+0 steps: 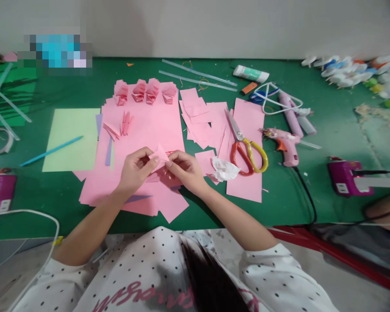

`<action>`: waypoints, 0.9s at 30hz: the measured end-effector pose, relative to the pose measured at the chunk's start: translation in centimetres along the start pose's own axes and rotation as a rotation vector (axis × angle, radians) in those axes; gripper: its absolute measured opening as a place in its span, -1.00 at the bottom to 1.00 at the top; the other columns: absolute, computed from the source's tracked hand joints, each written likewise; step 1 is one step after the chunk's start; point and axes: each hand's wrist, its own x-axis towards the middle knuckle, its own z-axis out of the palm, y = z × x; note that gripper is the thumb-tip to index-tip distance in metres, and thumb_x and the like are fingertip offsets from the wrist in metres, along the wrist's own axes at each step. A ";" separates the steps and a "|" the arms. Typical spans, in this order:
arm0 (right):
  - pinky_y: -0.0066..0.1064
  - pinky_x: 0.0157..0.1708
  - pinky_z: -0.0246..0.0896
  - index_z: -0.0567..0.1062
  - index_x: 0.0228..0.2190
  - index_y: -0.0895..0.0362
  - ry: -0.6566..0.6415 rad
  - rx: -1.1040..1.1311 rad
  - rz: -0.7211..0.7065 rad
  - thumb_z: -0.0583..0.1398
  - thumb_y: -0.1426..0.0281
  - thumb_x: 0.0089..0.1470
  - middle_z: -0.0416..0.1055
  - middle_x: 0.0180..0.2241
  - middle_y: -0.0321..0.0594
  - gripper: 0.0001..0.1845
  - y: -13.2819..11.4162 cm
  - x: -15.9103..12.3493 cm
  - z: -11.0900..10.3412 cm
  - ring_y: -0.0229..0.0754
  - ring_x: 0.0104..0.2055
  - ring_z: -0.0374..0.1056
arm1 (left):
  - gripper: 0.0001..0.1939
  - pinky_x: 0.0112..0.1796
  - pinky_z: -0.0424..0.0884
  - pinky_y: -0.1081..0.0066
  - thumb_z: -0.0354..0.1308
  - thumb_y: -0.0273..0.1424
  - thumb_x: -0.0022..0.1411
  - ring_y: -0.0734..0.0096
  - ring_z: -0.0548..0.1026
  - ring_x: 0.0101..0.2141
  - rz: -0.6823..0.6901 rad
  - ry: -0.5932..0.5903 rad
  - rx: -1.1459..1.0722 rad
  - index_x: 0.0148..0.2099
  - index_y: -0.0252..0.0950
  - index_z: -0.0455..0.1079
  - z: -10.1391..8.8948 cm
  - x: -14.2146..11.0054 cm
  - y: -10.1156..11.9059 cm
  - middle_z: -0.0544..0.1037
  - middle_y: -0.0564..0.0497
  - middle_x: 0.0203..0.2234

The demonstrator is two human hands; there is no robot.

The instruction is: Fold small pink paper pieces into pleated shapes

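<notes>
Between my two hands is a small piece of pink paper [160,155], folded to a point at the top. My left hand [137,169] pinches its left side between thumb and fingers. On the other side my right hand [186,171] grips the lower right edge, thumb on top. Both hands are above a stack of large pink sheets [156,117]. Several crumpled, pleated pink paper pieces [152,92] stand along the stack's far edge. Closer in lie some narrow folded pink strips [126,123].
To the right are small pink squares [195,108], scissors [238,130] with red and yellow handles, white tissue [225,169] and a pink glue gun [287,145]. A blue pencil [52,151] rests on pale green paper [73,125] at left. Purple power boxes [344,175] flank the table.
</notes>
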 end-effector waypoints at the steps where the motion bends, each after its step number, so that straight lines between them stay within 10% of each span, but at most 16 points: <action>1: -0.45 -0.51 0.19 0.44 -0.44 0.11 0.009 0.003 0.002 0.32 0.12 0.14 0.43 -0.52 -0.35 -0.66 0.0 0.0 0.0 -0.36 -0.55 0.28 | -0.64 -0.58 0.15 0.53 0.32 -0.24 0.21 0.61 0.20 -0.62 -0.021 -0.021 -0.002 -0.48 -0.29 0.29 -0.1 -0.1 0.0 0.26 0.15 -0.64; 27: -0.45 -0.56 0.16 0.43 -0.47 0.11 -0.036 0.046 0.115 0.27 0.10 0.19 0.43 -0.56 -0.30 -0.63 0.2 0.4 -0.3 -0.31 -0.57 0.28 | -0.58 -0.55 0.12 0.44 0.26 -0.20 0.30 0.54 0.22 -0.59 -0.202 -0.168 -0.067 -0.51 -0.30 0.27 -1.6 -0.2 0.3 0.32 0.10 -0.63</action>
